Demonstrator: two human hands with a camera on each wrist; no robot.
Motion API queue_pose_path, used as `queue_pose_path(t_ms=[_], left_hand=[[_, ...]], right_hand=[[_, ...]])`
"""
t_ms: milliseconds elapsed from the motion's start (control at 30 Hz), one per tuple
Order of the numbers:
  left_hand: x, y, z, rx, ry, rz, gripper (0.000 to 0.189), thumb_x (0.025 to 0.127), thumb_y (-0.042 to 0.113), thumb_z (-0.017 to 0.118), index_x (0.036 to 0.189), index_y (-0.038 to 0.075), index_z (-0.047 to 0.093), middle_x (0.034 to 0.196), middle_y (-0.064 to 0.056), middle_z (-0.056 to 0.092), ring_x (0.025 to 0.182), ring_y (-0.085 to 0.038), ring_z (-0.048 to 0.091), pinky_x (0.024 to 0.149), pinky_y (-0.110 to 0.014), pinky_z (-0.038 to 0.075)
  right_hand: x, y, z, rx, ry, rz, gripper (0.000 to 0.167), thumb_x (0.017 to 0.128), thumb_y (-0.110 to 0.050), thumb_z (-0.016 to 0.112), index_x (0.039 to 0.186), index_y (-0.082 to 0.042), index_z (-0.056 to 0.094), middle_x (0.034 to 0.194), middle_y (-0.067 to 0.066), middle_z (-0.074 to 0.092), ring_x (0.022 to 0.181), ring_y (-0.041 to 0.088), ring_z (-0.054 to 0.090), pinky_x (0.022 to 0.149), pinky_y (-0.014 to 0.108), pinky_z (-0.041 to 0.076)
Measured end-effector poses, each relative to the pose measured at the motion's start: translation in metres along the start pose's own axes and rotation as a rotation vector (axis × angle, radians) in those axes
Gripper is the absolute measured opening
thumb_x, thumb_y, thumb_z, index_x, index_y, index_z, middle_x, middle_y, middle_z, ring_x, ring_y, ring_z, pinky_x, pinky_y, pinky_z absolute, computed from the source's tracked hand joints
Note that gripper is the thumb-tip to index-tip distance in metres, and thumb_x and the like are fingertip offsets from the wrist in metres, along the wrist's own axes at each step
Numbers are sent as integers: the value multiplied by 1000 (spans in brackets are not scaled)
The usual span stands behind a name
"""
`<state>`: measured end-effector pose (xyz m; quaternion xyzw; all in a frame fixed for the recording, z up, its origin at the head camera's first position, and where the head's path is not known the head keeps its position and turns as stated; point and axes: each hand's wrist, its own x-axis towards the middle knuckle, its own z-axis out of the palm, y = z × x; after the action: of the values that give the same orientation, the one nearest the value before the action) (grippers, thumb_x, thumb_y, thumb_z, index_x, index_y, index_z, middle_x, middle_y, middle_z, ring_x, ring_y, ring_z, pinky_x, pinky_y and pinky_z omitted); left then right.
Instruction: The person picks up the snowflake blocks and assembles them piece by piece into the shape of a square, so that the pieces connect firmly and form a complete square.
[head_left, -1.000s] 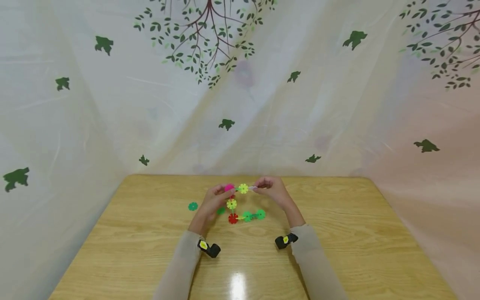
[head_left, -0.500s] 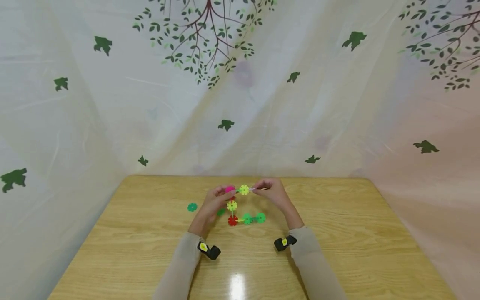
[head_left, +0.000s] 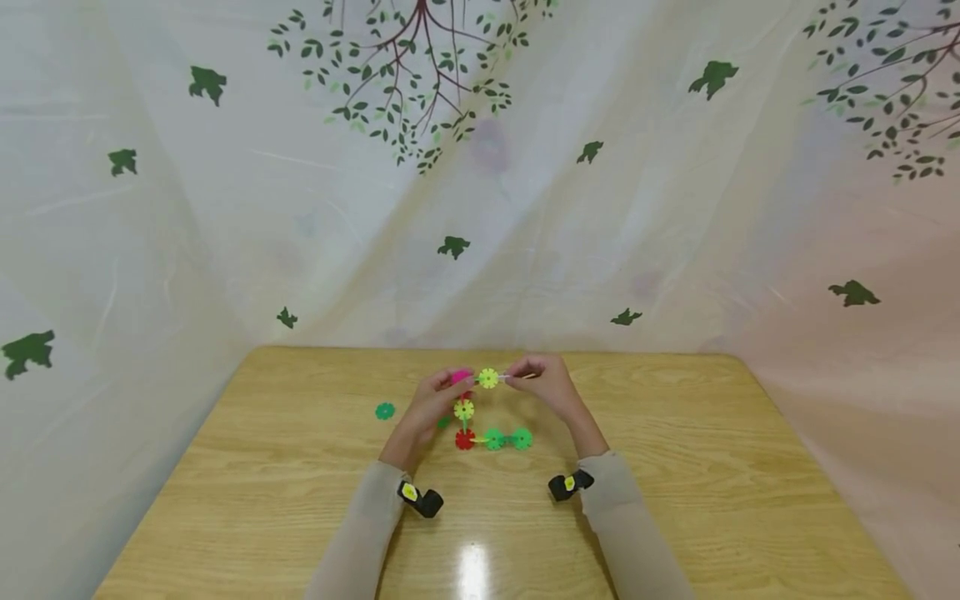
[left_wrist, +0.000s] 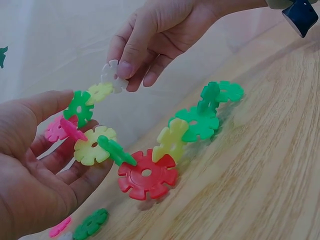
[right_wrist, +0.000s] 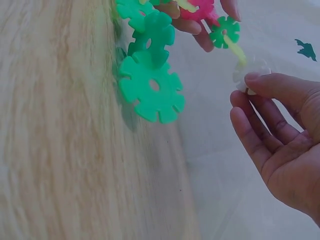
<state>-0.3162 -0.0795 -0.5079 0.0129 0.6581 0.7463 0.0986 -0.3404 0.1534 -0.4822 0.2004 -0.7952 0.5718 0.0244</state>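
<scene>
Slotted plastic snowflake discs are linked into a C-shaped chain. My left hand (head_left: 429, 404) grips it by the corner, thumb at a green disc (left_wrist: 79, 109) and fingers behind the pink discs (left_wrist: 54, 130). At the upper end, my right hand (head_left: 553, 387) pinches a white disc (left_wrist: 108, 73) between thumb and fingertips. That white disc meets the edge of a yellow disc (head_left: 488, 379). Below the left fingers, another yellow disc (left_wrist: 89, 155) leads through a green one to a red disc (left_wrist: 135, 184). The lower arm runs right, ending in green discs (right_wrist: 153, 105) close over the table.
On the wooden table (head_left: 675, 500), a teal disc (head_left: 385, 411) lies left of the left hand. A loose green disc (left_wrist: 91, 225) and a pink disc (left_wrist: 60, 227) lie beneath that hand. A printed cloth (head_left: 360, 250) hangs behind the table's far edge.
The chain's lower green end has dropped slightly toward me. Both hands keep nearly the same place and the same hold.
</scene>
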Motion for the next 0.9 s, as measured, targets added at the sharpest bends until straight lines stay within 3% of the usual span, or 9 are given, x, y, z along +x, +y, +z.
queue_pose_path(t_ms=[167,433,567,800,900], left_hand=[[0,0,-1,3,9,1,34,100,18,67,129,1,66,122,-22,70,100,-25,72,71,-23,56],[-2,1,-2,3,11,4,34,99,18,69,127,-1,67,103,-3,76,102,-24,73,77,-23,59],[-3,2,-3,0,7,8,34,98,16,69,127,-2,67,103,-3,76,102,-24,73,78,-24,59],[-4,4,0,-25,11,6,31,97,14,70,124,-2,69,99,-1,77,97,-20,74,76,-23,59],[-4,5,1,-41,10,11,30,97,12,70,122,-4,69,96,0,77,92,-16,74,72,-22,58]], right_hand=[[-2,-2,1,7,-5,4,5,87,-3,80,89,1,77,91,15,75,80,9,69,73,24,61],[-4,-4,2,15,-22,-29,7,87,1,78,90,7,76,92,20,75,80,12,70,72,23,60],[-4,-6,2,8,-35,-47,6,87,6,76,90,11,74,93,27,74,80,19,71,71,21,60],[-11,-35,-2,10,-63,-28,14,88,-1,77,88,12,73,94,31,72,81,23,71,71,21,59],[-11,-38,-3,5,-72,-30,12,89,2,75,89,14,72,93,31,72,80,22,71,71,22,59]])
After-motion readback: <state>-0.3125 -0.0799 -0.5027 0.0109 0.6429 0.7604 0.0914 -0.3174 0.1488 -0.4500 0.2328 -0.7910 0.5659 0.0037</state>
